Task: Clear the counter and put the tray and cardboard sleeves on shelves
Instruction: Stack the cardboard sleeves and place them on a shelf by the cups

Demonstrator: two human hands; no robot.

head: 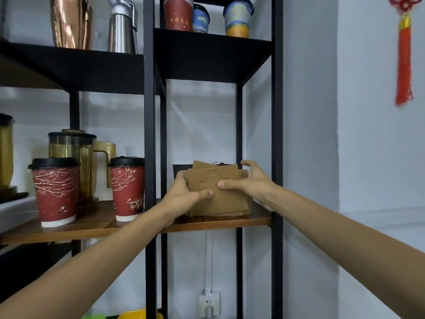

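A stack of brown cardboard sleeves [224, 201] stands on edge on the wooden shelf [220, 221] in the right bay of a black metal rack. My left hand [184, 192] grips the stack's left side, thumb across its front. My right hand [251, 181] holds the right side, thumb on the front face and fingers curled over the top back. The bottom edge of the sleeves rests on the shelf board. No tray is in view.
Two red lidded paper cups [55, 192] [127, 188] and an amber pitcher [76, 155] stand on the same shelf to the left. A black upright post [150, 157] separates the bays. Patterned cups [238, 18] sit on the shelf above. A wall socket [209, 305] is below.
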